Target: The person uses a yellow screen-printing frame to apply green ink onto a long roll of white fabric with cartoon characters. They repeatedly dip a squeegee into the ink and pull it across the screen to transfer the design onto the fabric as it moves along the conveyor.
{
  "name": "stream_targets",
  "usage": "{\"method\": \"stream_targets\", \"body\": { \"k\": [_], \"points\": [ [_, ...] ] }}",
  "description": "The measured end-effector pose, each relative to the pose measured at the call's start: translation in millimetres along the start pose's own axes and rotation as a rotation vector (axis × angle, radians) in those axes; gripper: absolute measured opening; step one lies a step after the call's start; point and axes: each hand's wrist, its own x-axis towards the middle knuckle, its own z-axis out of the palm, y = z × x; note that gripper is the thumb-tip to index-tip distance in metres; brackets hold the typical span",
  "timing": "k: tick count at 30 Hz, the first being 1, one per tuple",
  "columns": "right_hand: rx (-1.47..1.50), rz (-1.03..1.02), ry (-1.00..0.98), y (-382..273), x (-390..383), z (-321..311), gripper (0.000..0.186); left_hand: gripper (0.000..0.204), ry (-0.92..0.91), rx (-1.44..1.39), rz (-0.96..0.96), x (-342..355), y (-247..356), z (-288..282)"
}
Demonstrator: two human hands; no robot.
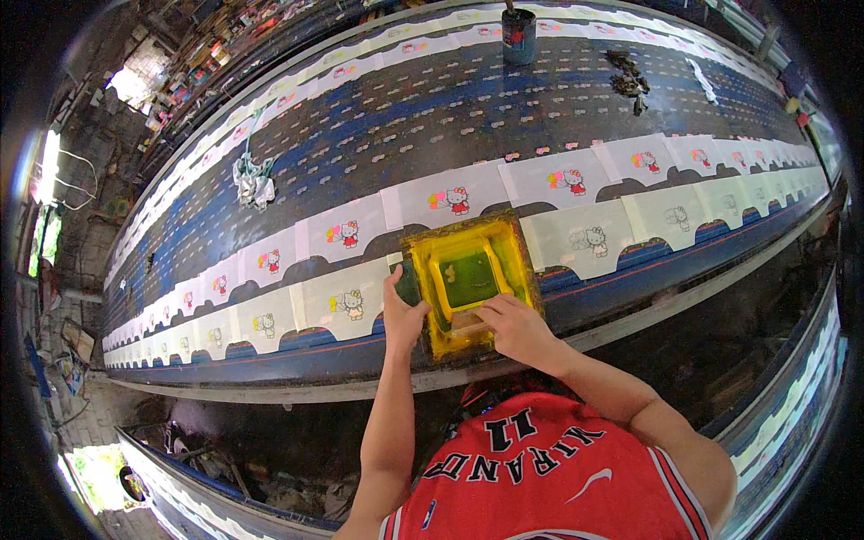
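A yellow-stained screen printing frame (pixel 531 270) lies over the near row of white fabric pieces, with green mesh (pixel 468 274) in its middle. My left hand (pixel 402 315) grips its left side, thumb up beside a dark green patch on the edge. At the near end of the mesh, my right hand (pixel 517 326) is closed on a small squeegee (pixel 466 321) with a wooden-looking handle, partly hidden by the fingers. To the left is a fabric piece (pixel 335 317) printed with a cartoon cat figure; another printed piece (pixel 621 238) lies to the right.
The long dark printing table (pixel 360 171) carries a second row of coloured prints (pixel 459 200) behind. Farther back stand a dark paint pot (pixel 518 38), a crumpled pale rag (pixel 255 180) and a dark rag (pixel 628 79). Another table (pixel 225 486) runs behind me.
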Motion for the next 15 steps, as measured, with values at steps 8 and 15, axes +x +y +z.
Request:
{"method": "stream_targets", "body": {
  "k": [8,15],
  "points": [
    [0.005,0.005,0.01,-13.9,-9.3,-8.6,0.039,0.083,-0.005,-0.014,0.034,0.5,-5.7,-0.4],
    [-0.051,-0.037,0.094,19.2,16.9,22.4,0.035,0.082,0.026,0.026,0.082,0.6,-21.1,3.0]
  ]
}}
